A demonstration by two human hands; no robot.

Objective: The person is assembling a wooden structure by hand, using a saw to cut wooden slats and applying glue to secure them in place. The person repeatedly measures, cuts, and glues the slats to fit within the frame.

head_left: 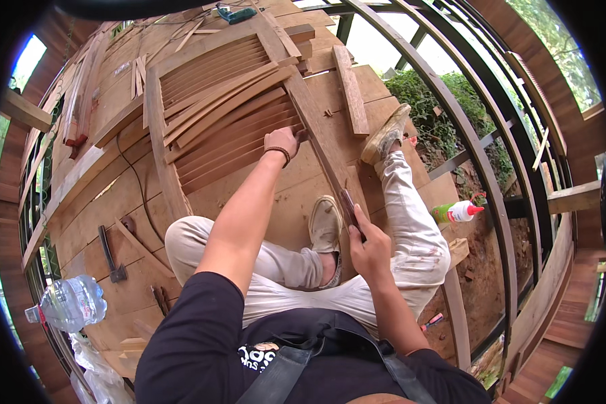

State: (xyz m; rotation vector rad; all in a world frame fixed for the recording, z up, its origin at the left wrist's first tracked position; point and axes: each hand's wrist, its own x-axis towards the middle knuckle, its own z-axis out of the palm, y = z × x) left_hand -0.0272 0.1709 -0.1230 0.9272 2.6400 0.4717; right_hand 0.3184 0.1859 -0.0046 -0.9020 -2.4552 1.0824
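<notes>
A wooden louvered frame (163, 145) with rows of thin slats lies on the boards in front of me. Several loose slats (229, 97) rest across it. My left hand (281, 141) is closed at the inner edge of the frame's right side piece, by the slat ends. A small dark piece shows beside its fingers, but what they grip is hidden. Lower down, near my right thigh, my right hand (370, 244) is wrapped round a narrow dark-brown stick-like thing (348, 205). It points toward the frame's near right corner; its exact kind is unclear.
A hammer (112, 254) lies on the left, near a black cable (138, 188). A clear water bottle (74, 303) stands farther left. Beyond my right knee are a red-capped glue bottle (459, 212) and metal railings (451, 108) above a drop. A green power tool (236, 15) lies at the far end.
</notes>
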